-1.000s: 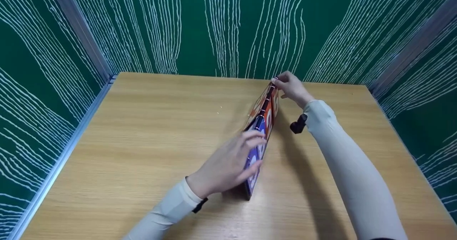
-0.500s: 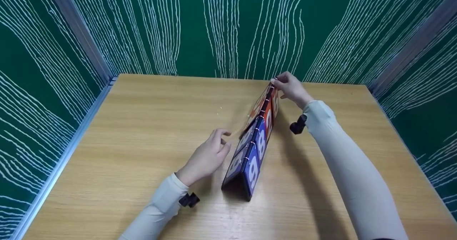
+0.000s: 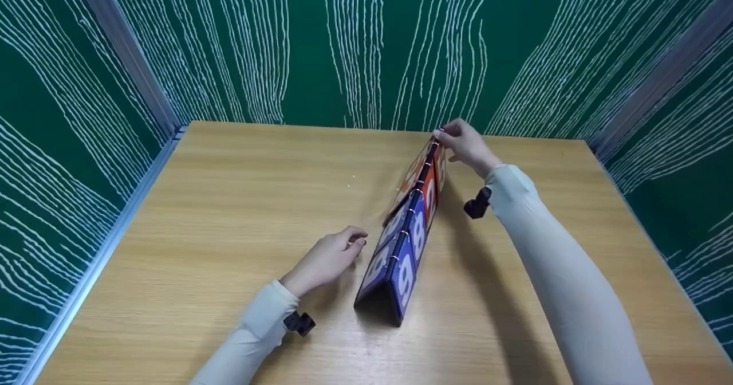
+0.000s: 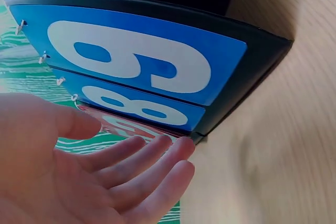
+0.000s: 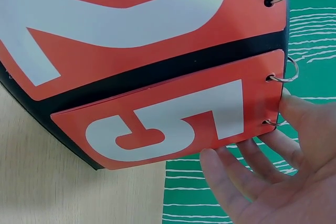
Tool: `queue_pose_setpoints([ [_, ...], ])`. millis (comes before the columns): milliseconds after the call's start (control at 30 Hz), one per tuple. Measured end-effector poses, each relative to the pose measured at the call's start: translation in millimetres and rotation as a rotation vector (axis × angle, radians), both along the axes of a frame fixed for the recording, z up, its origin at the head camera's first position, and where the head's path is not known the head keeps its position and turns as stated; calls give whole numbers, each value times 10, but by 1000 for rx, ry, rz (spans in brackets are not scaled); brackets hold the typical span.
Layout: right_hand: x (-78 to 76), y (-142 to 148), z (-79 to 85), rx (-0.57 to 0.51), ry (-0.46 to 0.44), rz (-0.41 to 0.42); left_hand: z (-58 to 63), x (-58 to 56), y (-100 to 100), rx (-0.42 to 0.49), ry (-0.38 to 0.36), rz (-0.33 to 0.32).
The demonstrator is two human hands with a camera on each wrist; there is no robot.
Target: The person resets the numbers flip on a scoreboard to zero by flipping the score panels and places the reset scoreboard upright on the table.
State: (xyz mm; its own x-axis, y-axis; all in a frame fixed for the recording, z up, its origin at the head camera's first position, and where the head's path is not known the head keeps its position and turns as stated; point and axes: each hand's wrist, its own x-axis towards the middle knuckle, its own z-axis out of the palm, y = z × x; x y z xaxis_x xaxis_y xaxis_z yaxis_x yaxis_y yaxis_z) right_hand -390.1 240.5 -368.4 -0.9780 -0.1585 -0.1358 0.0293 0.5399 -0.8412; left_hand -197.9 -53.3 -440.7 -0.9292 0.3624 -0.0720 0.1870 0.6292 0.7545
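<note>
A black flip scoreboard [image 3: 398, 253] stands like a tent in the head view, slanting from near the middle to the far edge. Blue cards reading 9 and 8 fill its near part, with red cards [image 5: 157, 124] reading 2 and 5 at the far part. Metal rings [image 5: 283, 72] bind them along the top ridge. My right hand [image 3: 467, 147] pinches the ridge's far end, thumb on top and the other fingers beside the end card. My left hand [image 3: 326, 259] hovers left of the near end, its fingers loosely bent with nothing in them, apart from the blue cards [image 4: 131, 56].
The wooden table [image 3: 229, 201] carries the scoreboard, whose shadow falls to the right. Green walls [image 3: 309, 47] with white wavy lines rise behind and at both sides. A metal rail [image 3: 103, 233] runs along the left edge.
My left hand has drawn off the scoreboard's near end to the left, uncovering the blue cards, then sunk slightly nearer me. The right hand keeps its pinch at the far end.
</note>
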Motion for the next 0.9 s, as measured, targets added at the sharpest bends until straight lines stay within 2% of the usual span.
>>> queue_pose_setpoints([
  [200, 15, 9, -10, 7, -4, 0, -94, -6, 32, 5, -66, -35],
  [467, 0, -1, -9, -1, 13, 7, -166, -23, 84, -62, -78, -75],
  [600, -2, 1, 10, -4, 16, 6, -179, -32, 108, -93, -58, -102],
  [900, 10, 0, 19, -14, -8, 5, -210, -37, 134, -59, -50, -121],
])
